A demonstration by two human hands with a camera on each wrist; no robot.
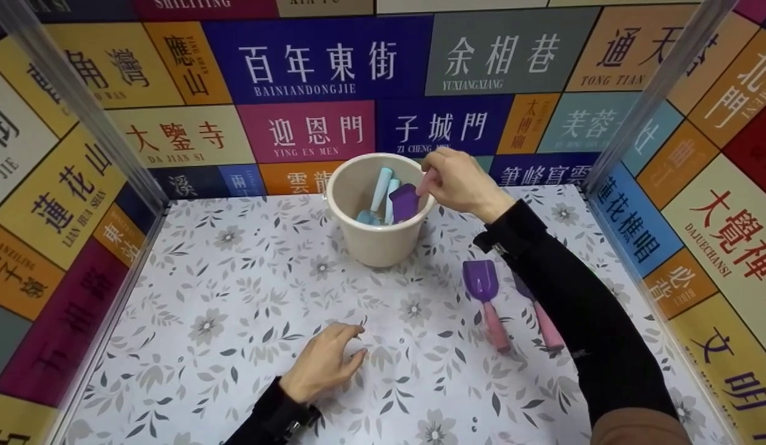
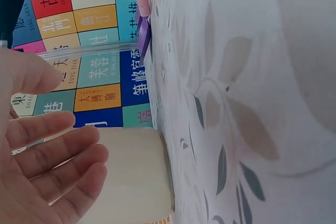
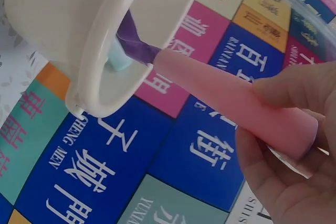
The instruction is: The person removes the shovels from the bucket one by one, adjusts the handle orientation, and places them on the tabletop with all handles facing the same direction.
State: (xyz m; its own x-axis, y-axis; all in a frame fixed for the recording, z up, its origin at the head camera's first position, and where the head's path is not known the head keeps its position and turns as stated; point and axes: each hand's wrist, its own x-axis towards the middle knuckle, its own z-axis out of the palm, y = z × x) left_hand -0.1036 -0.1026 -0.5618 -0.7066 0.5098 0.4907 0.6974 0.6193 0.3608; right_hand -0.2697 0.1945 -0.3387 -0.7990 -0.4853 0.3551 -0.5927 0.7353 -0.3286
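Note:
My right hand (image 1: 460, 182) pinches the pink handle of a toy shovel (image 3: 226, 93) at the right rim of a cream bucket (image 1: 383, 244). Its purple blade (image 1: 405, 203) tips down inside the bucket. Light blue handles (image 1: 381, 188) of other shovels stand in there too. Over the table in front of the bucket, my left hand (image 1: 324, 364) holds nothing, its fingers relaxed and apart, as the left wrist view also shows. Right of the bucket lies a purple shovel with a pink handle (image 1: 495, 327); a similar shovel (image 1: 548, 324) is partly covered by the right sleeve.
A white tablecloth (image 1: 234, 346) with grey flowers and leaves covers the table. Panels of coloured blocks with Chinese lettering (image 1: 321, 62) stand at the back and both sides, joined at the corners by clear strips (image 1: 661, 93).

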